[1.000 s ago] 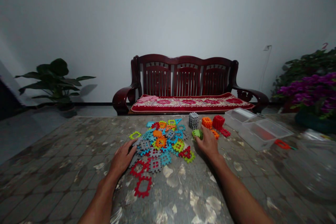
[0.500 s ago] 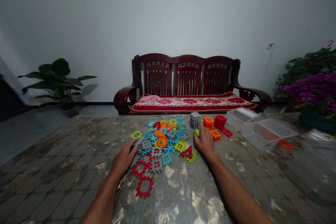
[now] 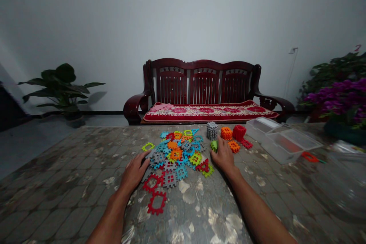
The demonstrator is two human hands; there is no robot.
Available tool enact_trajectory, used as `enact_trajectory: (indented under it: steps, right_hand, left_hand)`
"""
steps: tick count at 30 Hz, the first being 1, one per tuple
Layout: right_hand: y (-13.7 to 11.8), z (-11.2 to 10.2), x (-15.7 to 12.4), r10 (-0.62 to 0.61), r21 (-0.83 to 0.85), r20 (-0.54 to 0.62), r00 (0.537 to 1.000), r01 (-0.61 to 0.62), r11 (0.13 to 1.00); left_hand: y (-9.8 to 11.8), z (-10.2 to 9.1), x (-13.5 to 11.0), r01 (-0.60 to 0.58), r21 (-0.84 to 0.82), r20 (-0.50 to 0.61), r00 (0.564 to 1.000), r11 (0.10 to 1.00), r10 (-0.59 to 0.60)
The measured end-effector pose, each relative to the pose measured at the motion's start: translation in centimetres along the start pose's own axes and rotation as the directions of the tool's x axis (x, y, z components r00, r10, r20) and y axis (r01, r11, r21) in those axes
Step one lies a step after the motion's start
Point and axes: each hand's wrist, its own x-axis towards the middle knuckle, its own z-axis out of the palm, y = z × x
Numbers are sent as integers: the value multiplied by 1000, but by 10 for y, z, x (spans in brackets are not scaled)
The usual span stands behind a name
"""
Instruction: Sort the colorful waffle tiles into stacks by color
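Note:
My left hand rests at the left edge of a loose pile of notched plastic building tiles. Its thumb and fingers are apart, and its fingertips touch a grey tile there. On the other side of the pile, my right hand has thumb and fingers closed around green building tiles; the hand hides part of them. Just behind these stands a tall stack of grey tiles. Orange stacks and a red stack are to the right of it. Two red frame tiles lie nearest me, one being a red square frame.
Clear plastic boxes sit at the right, with an orange-handled tool beside them. A patterned cloth covers the table. Beyond stands a wooden bench. Purple flowers are at far right, a potted plant at left.
Both hands keep almost the same positions, the right one still at the green tiles. The whole view has shifted very slightly.

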Motion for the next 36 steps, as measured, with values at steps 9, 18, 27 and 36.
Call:
enact_trajectory:
  steps: [9,18,27,36]
  right_hand:
    - [10,7,-4,-3,56,-32,999,5,998]
    - [32,19,-12,2,158,-126,992,18,987]
    - [31,22,-13,-9,147,-165,986,33,989]
    - [-15,-21,-18,-167,222,-230,959,219,950]
  left_hand:
    - [1,0,0,4,4,-3,1000,1000,-4]
    - [-4,2,1,-14,-5,7,1000,1000,14]
    - [-6,4,2,-1,14,6,1000,1000,1]
    - [-3,2,1,2,14,-1,1000,1000,-2]
